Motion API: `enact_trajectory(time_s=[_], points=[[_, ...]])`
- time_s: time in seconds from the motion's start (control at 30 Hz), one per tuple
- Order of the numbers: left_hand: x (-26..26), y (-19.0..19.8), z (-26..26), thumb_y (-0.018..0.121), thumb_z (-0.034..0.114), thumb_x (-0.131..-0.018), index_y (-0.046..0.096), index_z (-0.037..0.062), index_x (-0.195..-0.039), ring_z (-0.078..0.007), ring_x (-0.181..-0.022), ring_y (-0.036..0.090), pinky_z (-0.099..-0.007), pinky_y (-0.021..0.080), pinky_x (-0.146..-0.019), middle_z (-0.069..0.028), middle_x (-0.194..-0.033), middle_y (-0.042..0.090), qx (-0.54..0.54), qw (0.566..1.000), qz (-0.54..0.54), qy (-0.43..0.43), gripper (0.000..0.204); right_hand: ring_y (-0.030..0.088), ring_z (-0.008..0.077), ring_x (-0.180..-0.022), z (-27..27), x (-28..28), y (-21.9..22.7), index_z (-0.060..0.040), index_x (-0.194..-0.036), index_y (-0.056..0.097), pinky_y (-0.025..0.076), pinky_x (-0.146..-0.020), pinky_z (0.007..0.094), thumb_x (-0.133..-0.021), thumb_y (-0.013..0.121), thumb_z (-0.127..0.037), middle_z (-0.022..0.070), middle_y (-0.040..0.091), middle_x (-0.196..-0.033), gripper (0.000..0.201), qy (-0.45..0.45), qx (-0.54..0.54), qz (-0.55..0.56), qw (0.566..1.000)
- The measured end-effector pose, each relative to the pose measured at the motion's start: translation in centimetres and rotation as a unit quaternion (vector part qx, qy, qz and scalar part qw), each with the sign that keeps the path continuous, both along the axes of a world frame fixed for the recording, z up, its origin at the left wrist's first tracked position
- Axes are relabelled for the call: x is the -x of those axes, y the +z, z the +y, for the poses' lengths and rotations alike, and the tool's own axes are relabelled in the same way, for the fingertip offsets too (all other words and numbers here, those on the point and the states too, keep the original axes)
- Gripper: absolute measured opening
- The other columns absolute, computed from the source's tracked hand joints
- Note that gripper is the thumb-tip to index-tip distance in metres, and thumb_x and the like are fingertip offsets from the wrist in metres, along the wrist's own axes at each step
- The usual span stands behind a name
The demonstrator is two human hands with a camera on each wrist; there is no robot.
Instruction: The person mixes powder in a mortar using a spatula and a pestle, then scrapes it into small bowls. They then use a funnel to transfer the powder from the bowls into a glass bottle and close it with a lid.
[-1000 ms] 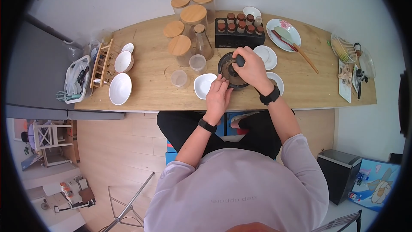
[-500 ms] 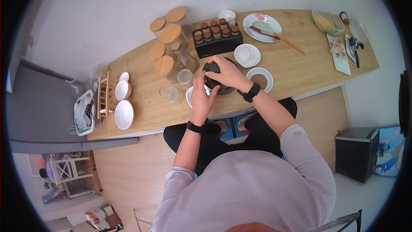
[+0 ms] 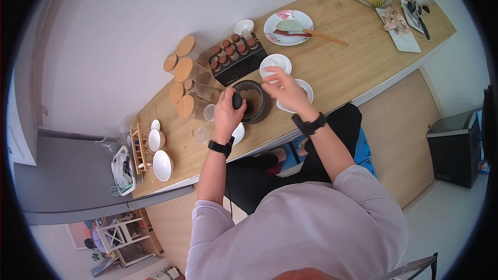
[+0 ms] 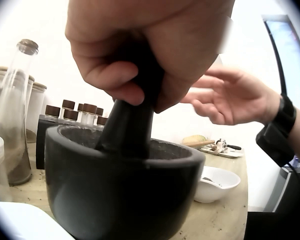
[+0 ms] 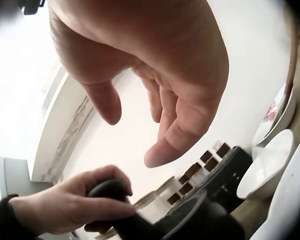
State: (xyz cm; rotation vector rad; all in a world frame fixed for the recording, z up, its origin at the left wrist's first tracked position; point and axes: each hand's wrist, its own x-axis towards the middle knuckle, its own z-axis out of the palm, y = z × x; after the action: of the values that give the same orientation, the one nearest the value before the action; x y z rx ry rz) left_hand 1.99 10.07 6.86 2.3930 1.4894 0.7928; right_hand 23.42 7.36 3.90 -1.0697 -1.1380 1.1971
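My left hand [image 3: 226, 114] grips a black pestle [image 4: 125, 130] by its rounded top, fingers and thumb wrapped round it. The pestle leans inside a dark stone mortar [image 4: 120, 195], its lower end hidden behind the rim in the left wrist view. Brown ground stuff [image 3: 252, 99] lies in the mortar in the head view. To the right of the mortar, my right hand [image 3: 289, 92] hangs in the air with loosely bent fingers and holds nothing. It overlaps a white bowl [image 3: 309, 91] in that view. A white dish [image 3: 267, 62] with a clear cup stands just behind.
Behind the mortar is a black rack [image 3: 239, 70] of brown-capped jars. Wooden-lidded canisters [image 3: 185, 108] and a clear plastic cup [image 3: 202, 135] stand to the left. A floral plate [image 3: 275, 21] holds a spatula. White bowls [image 3: 163, 166] line the left end.
The pestle has passed from my right hand to my left. My right hand has let go and moved off to the right. The head view has turned.
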Motion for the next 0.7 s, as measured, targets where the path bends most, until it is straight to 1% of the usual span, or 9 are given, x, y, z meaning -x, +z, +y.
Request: enact_trajectory(time_s=[0.03, 0.07, 0.13, 0.2, 0.3, 0.4, 0.5, 0.6, 0.7], points=[[0.4, 0.1, 0.4, 0.074, 0.013, -0.079, 0.056, 0.0045, -0.103, -0.0417, -0.083, 0.064, -0.0473, 0.051, -0.07, -0.019, -0.093, 0.062, 0.004, 1.0, -0.001, 0.007, 0.031, 0.063, 0.0108, -0.08, -0.5, -1.7, -0.3, -0.0098, -0.132, 0.055, 0.052, -0.065, 0.025, -0.092, 0.069, -0.02, 0.0056, 0.066, -0.104, 0.044, -0.06, 0.003, 0.019, 0.998], [0.5, 0.4, 0.5, 0.073, 0.012, -0.08, 0.057, 0.0038, -0.101, -0.0415, -0.082, 0.063, -0.047, 0.051, -0.071, -0.0197, -0.091, 0.062, 0.02, 1.0, -0.006, 0.023, 0.028, 0.063, 0.0101, -0.079, -1.0, -3.3, -1.2, -0.0107, -0.129, 0.057, 0.052, -0.064, 0.025, -0.092, 0.069, -0.02, 0.0042, 0.066, -0.101, 0.04, -0.1, 0.03, 0.09, 0.99], [0.7, 0.5, 0.6, 0.073, 0.013, -0.08, 0.057, 0.0037, -0.101, -0.0413, -0.082, 0.062, -0.0472, 0.05, -0.071, -0.0198, -0.09, 0.061, -0.006, 1.0, -0.01, 0.029, 0.027, 0.062, 0.0088, -0.081, -2.6, -6.2, -2.0, -0.011, -0.127, 0.059, 0.051, -0.065, 0.0232, -0.092, 0.068, -0.018, 0.0029, 0.066, -0.097, 0.036, -0.158, 0.07, 0.112, 0.979], [0.6, 0.1, 0.8, 0.072, 0.013, -0.081, 0.057, 0.0038, -0.1, -0.0411, -0.083, 0.062, -0.0474, 0.05, -0.071, -0.0197, -0.09, 0.06, -0.013, 0.999, -0.013, 0.042, 0.026, 0.062, 0.0085, -0.08, -3.4, -8.1, -3.0, -0.0091, -0.126, 0.059, 0.049, -0.064, 0.0221, -0.092, 0.067, -0.016, 0.0024, 0.066, -0.094, 0.036, -0.194, 0.092, 0.118, 0.969], [0.3, 0.3, 1.1, 0.072, 0.013, -0.081, 0.056, 0.0039, -0.099, -0.0407, -0.083, 0.062, -0.0474, 0.05, -0.071, -0.019, -0.09, 0.059, 0.003, 0.999, -0.002, 0.037, 0.025, 0.061, 0.0084, -0.078, -2.1, -10.6, -5.2, -0.0072, -0.124, 0.06, 0.048, -0.062, 0.022, -0.091, 0.067, -0.015, 0.0027, 0.066, -0.095, 0.035, -0.229, 0.087, 0.116, 0.963], [0.6, 1.6, 1.4, 0.071, 0.014, -0.082, 0.056, 0.005, -0.1, -0.0408, -0.083, 0.061, -0.047, 0.049, -0.071, -0.0188, -0.089, 0.059, -0.023, 0.997, -0.045, 0.051, 0.025, 0.06, 0.0097, -0.075, 0.2, -13.0, -4.7, -0.0057, -0.127, 0.057, 0.047, -0.06, 0.0224, -0.091, 0.068, -0.016, 0.0053, 0.066, -0.099, 0.04, -0.269, 0.071, 0.114, 0.954], [0.4, 2.1, 1.5, 0.071, 0.014, -0.083, 0.056, 0.0061, -0.102, -0.0416, -0.084, 0.061, -0.0476, 0.05, -0.072, -0.0193, -0.091, 0.058, -0.036, 0.996, -0.053, 0.056, 0.026, 0.06, 0.0115, -0.076, 2.8, -14.4, -4.9, -0.0069, -0.139, 0.044, 0.048, -0.061, 0.0234, -0.089, 0.069, -0.017, 0.009, 0.065, -0.102, 0.057, -0.287, 0.083, 0.141, 0.944], [-0.1, -0.3, 2.1, 0.071, 0.013, -0.083, 0.055, 0.0067, -0.104, -0.0429, -0.086, 0.061, -0.0488, 0.05, -0.073, -0.0201, -0.094, 0.058, -0.024, 0.999, -0.015, 0.041, 0.028, 0.061, 0.0135, -0.074, 5.7, -14.2, -6.7, -0.0086, -0.148, 0.028, 0.049, -0.059, 0.0257, -0.088, 0.073, -0.019, 0.0115, 0.063, -0.101, 0.076, -0.299, 0.103, 0.201, 0.927], [-0.5, 0.1, 1.6, 0.071, 0.013, -0.083, 0.056, 0.0066, -0.104, -0.0435, -0.086, 0.061, -0.0489, 0.05, -0.073, -0.0201, -0.094, 0.058, 0.005, 0.999, -0.025, 0.021, 0.027, 0.061, 0.0146, -0.07, 7.7, -14.8, -8.2, -0.01, -0.15, 0.019, 0.05, -0.056, 0.0274, -0.087, 0.075, -0.021, 0.0107, 0.063, -0.097, 0.085, -0.303, 0.133, 0.268, 0.905]])
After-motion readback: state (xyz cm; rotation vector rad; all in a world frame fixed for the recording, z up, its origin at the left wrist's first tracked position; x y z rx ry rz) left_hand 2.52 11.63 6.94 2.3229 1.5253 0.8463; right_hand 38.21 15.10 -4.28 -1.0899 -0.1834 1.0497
